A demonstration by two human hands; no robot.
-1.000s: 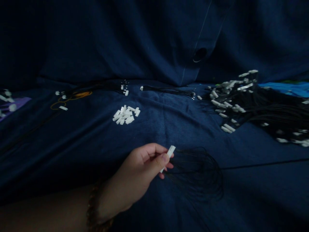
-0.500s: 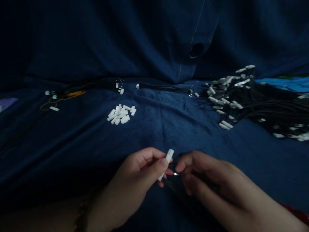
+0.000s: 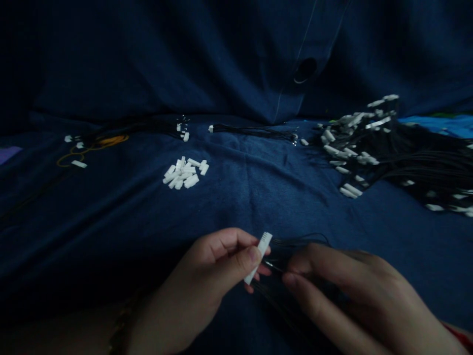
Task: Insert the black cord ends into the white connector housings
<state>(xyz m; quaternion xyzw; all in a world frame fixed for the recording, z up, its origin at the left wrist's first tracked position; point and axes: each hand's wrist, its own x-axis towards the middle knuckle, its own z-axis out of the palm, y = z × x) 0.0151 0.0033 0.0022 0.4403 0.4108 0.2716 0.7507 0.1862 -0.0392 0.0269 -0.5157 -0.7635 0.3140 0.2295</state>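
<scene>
A long white connector is pinched between the thumb and fingers of my left hand, tilted with its slotted end up and to the right. Thin black wires run out beside and below it. My right hand is to the right, thumb and index finger pinched on a black wire whose shiny metal tip points at the connector. The tip is apart from the slots. Its other fingers are partly hidden in shadow.
A pile of white connectors lies on the dark blue cloth. Behind it are black wire bundles and an orange cord. A large heap of black wires with white connectors lies at right, near something bright blue.
My right hand has moved slightly right and down, its thumb and index finger now together on the wire. My left hand with the connector has shifted slightly right and down.
</scene>
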